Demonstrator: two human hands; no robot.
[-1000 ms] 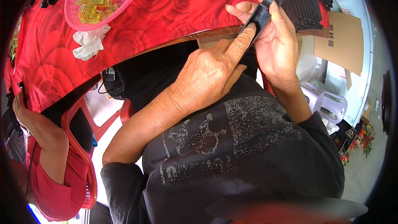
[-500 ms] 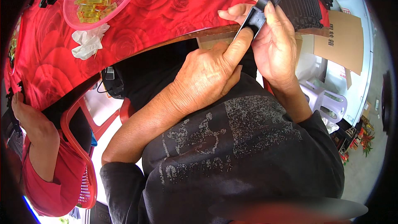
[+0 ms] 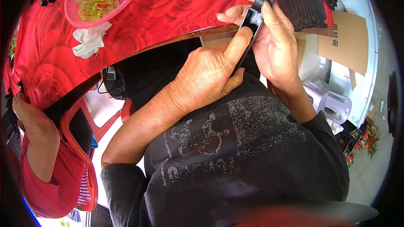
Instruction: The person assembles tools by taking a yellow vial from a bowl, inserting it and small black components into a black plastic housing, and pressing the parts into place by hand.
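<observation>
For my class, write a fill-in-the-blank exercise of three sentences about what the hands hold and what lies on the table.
1. Both hands, the left hand and the right hand, hold one long ____ plastic part.
2. The pink basket on the table holds ____ pieces.
3. The tablecloth is ____ with a rose pattern.

Missing words: black; yellow; red

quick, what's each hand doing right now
Left hand: closed on the lower part of the black plastic strip, index finger pressed along it.
Right hand: holding the strip's upper end, fingers curled round it.
</observation>
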